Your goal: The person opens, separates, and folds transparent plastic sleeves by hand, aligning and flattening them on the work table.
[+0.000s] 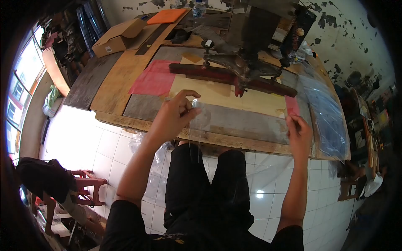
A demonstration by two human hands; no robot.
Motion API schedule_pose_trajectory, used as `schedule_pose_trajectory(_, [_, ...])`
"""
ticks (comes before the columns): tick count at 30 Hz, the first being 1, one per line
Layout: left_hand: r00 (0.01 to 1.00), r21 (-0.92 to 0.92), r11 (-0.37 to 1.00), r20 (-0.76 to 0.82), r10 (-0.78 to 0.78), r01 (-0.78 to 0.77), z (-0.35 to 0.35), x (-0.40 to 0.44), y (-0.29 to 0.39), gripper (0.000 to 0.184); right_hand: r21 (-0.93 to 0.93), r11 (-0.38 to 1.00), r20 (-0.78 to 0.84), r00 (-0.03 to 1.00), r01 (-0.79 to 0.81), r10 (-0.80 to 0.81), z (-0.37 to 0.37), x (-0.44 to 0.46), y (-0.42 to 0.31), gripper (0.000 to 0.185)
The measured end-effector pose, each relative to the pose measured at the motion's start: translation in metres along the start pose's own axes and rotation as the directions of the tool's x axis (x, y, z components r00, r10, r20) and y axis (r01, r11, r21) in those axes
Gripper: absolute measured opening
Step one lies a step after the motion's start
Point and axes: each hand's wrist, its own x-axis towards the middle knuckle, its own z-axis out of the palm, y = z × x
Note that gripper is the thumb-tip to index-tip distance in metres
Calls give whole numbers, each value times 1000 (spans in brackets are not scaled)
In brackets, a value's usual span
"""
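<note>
A clear plastic sheet (243,167) hangs between my two hands in front of the table edge, over my lap. My left hand (178,111) is pinched on its left part, thumb against curled fingers. At the sheet's right end my right hand (296,125) has its fingertips closed on the clear plastic. Beyond my hands lies a pale yellow sheet (209,92) with a pink piece (154,78) at its left and another small pink piece (292,106) at its right. A dark metal press with a long red-brown bar (205,74) stands over the yellow sheet.
An open cardboard box (119,37), an orange folder (166,16) and a water bottle (199,9) are at the back. Stacked clear plastic sheets (324,113) lie on the right. At lower left, a person in dark clothes (46,180) is beside a red stool (89,188).
</note>
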Motion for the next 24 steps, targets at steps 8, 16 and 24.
schedule_pose_trajectory(8, [963,371,889,129,237,-269,14,83,-54,23,-381,899,206,968,215,-144,43,85,17,14])
schedule_pose_trajectory(16, [951,730,615,170,258,-298,34,93,-69,26,-392,842,250,924,370,-290,57,104,46,10])
schedule_pose_trajectory(24, [916,745,532,323,240,-402,28,81,-57,33,-524,728,426,876,442,-225,32,83,30,33])
